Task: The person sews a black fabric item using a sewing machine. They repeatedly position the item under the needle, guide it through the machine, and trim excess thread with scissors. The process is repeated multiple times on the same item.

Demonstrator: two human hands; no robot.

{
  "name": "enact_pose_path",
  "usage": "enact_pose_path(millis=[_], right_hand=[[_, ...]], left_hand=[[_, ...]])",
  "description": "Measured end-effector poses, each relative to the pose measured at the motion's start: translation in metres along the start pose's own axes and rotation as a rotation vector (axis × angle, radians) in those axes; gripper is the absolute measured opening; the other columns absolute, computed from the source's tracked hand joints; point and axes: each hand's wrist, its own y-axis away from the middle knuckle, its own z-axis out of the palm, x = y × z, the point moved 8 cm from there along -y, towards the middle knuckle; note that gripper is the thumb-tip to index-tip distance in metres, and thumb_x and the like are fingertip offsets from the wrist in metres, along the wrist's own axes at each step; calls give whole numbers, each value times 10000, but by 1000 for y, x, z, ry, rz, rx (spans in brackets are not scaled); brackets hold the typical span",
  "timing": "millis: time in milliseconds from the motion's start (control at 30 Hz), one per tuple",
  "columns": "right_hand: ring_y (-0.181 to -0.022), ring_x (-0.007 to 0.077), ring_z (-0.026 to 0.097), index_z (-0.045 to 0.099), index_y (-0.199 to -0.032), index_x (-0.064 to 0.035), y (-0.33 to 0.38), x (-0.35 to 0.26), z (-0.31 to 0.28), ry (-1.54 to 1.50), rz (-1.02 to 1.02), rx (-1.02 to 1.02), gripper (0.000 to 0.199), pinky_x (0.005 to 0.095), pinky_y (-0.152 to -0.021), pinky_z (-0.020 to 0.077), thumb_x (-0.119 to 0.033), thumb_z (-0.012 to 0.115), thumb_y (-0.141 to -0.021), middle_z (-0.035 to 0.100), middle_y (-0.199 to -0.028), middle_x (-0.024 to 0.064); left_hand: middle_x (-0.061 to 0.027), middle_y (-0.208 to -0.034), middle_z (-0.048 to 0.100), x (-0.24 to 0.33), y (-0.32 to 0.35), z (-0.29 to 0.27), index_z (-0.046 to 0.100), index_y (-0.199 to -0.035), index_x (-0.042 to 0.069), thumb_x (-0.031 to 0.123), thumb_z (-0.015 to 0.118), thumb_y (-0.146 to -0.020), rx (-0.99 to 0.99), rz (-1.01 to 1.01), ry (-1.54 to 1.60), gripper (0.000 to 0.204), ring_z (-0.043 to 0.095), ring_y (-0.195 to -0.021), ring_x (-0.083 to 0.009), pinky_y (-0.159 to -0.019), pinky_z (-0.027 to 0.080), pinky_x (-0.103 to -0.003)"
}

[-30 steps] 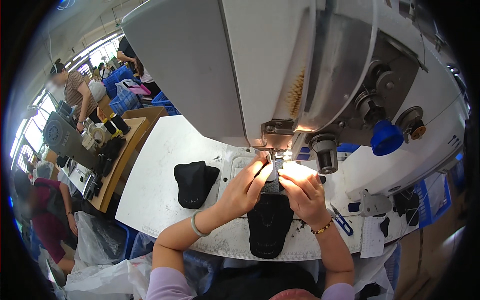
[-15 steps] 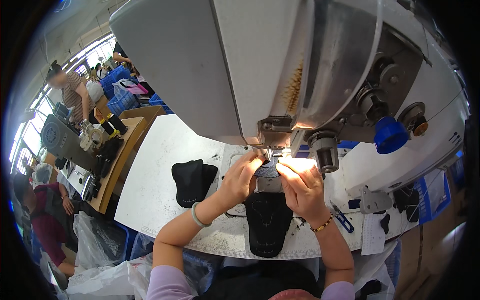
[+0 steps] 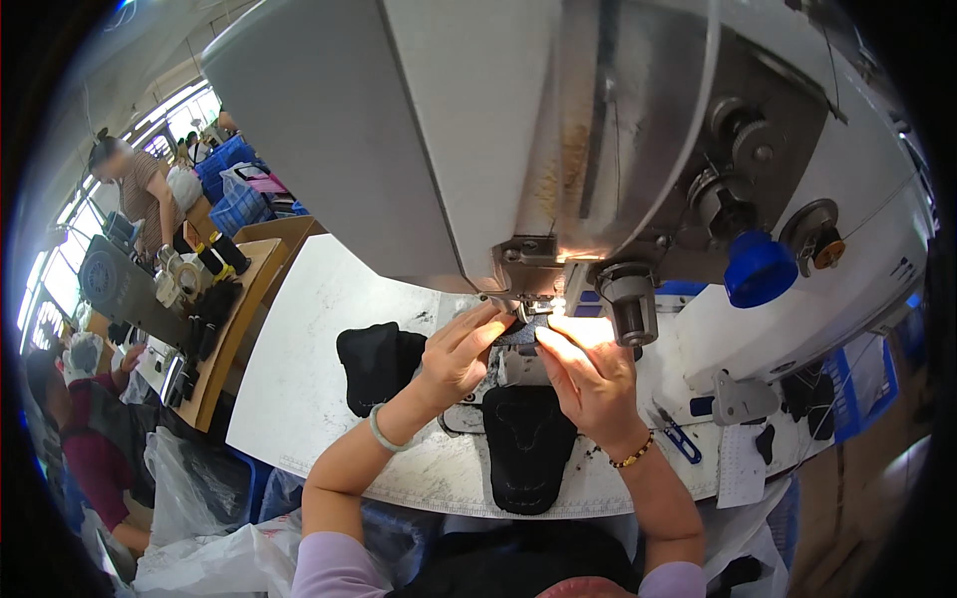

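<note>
Under the needle area of a large white sewing machine (image 3: 334, 130), a small grey speckled fabric piece (image 3: 517, 333) lies between my hands. My left hand (image 3: 457, 354) pinches its left side with the fingertips. From the other side, my right hand (image 3: 598, 384) is closed on the piece with thumb and fingers. The machine's lamp lights the fingertips, and the needle's contact with the fabric is hard to make out. Just below my hands lies a black shaped fabric piece (image 3: 528, 453) with light stitch lines. More black fabric pieces (image 3: 369, 369) lie stacked left of my left hand.
Blue-handled thread snips (image 3: 682, 442) and a white paper sheet (image 3: 741, 466) lie on the white worktable (image 3: 284, 389) at right. A blue knob (image 3: 760, 269) juts from the machine head. Two people are at left, near another sewing machine (image 3: 130, 289) and thread spools.
My hands and the grey fabric piece have shifted slightly left in view, as has the machine. Both hands keep their hold. The seated person at left has raised a hand.
</note>
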Motion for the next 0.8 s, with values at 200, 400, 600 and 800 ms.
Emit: enact_pose_path(millis=[200, 400, 600, 800], right_hand=[[-936, 231, 554, 654, -1048, -124, -4, -2, -5, 34, 5, 15, 275, 373, -896, 392, -111, 706, -778, 622, -955, 20], [-957, 242, 568, 641, -1024, -79, -4, -5, -5, 39, -34, 29, 243, 360, -854, 405, -86, 689, -786, 623, -1047, 64], [-878, 217, 554, 640, -1067, -108, -4, -3, -2, 22, -29, 39, 290, 358, -843, 397, -108, 704, -785, 612, -932, 23], [-921, 239, 565, 642, -1035, -77, -4, 1, -4, 17, -14, 23, 251, 360, -846, 402, -98, 690, -789, 621, -1006, 56]], left_hand=[[-213, -1058, 628, 6, -6, -2, 604, -1014, -44, -147, 563, -618, -71, 28, -80, 412, 628, -978, -322, -824, 532, -341], [-217, -1196, 551, 25, -11, 0, 517, -1156, -82, -91, 537, -678, -291, 19, -230, 479, 541, -1147, -330, -937, 478, -358], [-266, -1200, 519, 49, -14, 4, 486, -1166, -136, -14, 515, -753, -359, -5, -378, 432, 517, -1169, -356, -972, 448, -361], [-257, -1127, 568, 55, -10, 11, 523, -1152, -117, 27, 525, -817, -374, -91, -448, 365, 583, -1079, -347, -889, 489, -351]])
